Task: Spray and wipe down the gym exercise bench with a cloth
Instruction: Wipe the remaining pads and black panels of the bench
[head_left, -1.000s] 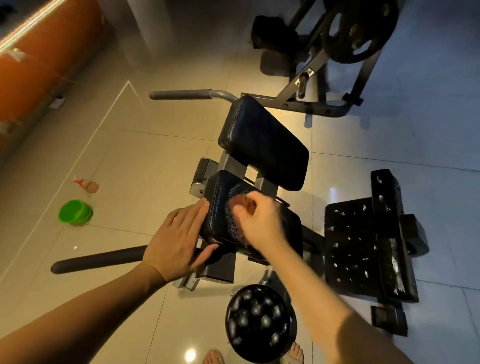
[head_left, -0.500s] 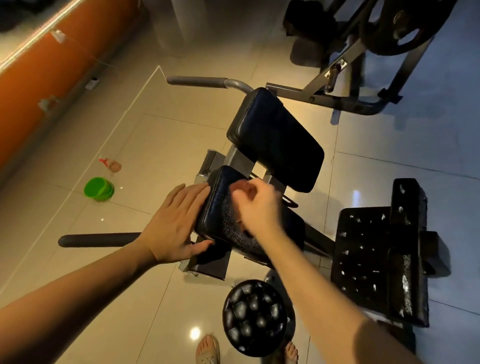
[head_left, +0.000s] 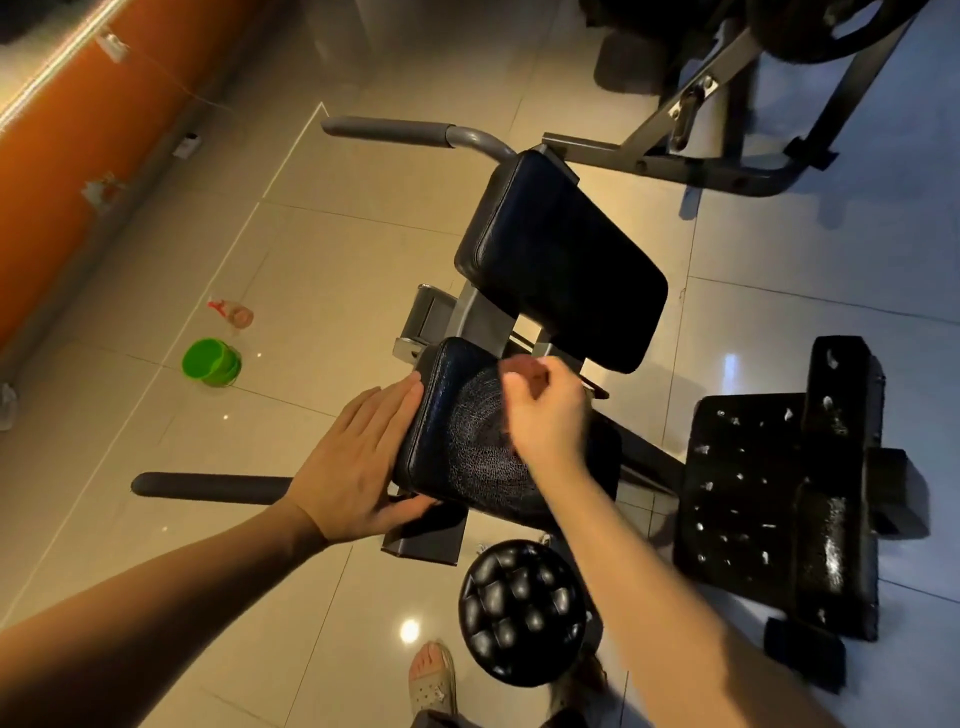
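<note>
The exercise bench has two black pads on a grey frame: an upper pad and a lower pad with pale curved wipe streaks. My left hand lies flat against the lower pad's left side, fingers straight, thumb under its near edge. Over the middle of that pad, my right hand has its fingers curled round a reddish cloth, which is mostly hidden under the palm. A clear spray bottle with a red nozzle lies on the floor at the left, away from both hands.
A green bucket stands by the bottle. Grey handle bars stick out left of the frame. A round tufted black stool is near my foot. A worn black bench is on the right and a weight machine behind. An orange wall runs along the left.
My right hand has shifted only slightly over the lower pad. The left hand stays pressed on the pad's side. The view has swung, so the bench now sits further right.
</note>
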